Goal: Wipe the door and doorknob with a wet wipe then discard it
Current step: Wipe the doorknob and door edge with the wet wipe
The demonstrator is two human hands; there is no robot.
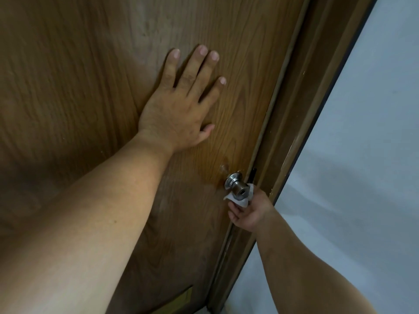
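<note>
A brown wood-grain door point(90, 75) fills most of the view. My left hand point(179, 105) lies flat on it above the knob, fingers spread, holding nothing. The round metal doorknob point(237, 185) sticks out near the door's right edge, with a damp patch on the wood just above it. My right hand point(248, 211) comes up from below and presses a white wet wipe point(241, 200) against the underside and right side of the knob. The wipe is partly hidden behind the knob and my fingers.
The brown door frame point(306, 123) runs diagonally along the door's right edge. A pale blue-grey wall point(367, 155) lies to the right of it. A rectangular patch shows low on the door point(181, 300).
</note>
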